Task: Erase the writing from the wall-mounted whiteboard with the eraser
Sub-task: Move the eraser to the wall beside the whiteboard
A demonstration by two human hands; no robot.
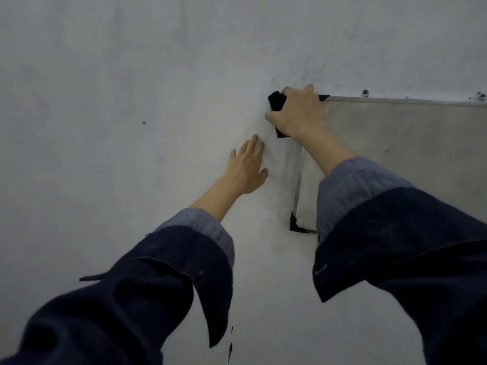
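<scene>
Person wearing a dark jacket

Both navy sleeves (411, 246) are showing turned-back cuffs (203, 225) of lighter blue-grey; a loose thread is hanging.

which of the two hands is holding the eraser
The right hand, at the whiteboard's top-left corner, grips the black eraser; the left hand lies flat on the wall.

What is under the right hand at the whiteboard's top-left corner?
The right hand grips a black block eraser, which sticks out past the fingers. The grey metal-framed whiteboard has its top-left corner covered by that hand; any writing there cannot be seen.
</scene>
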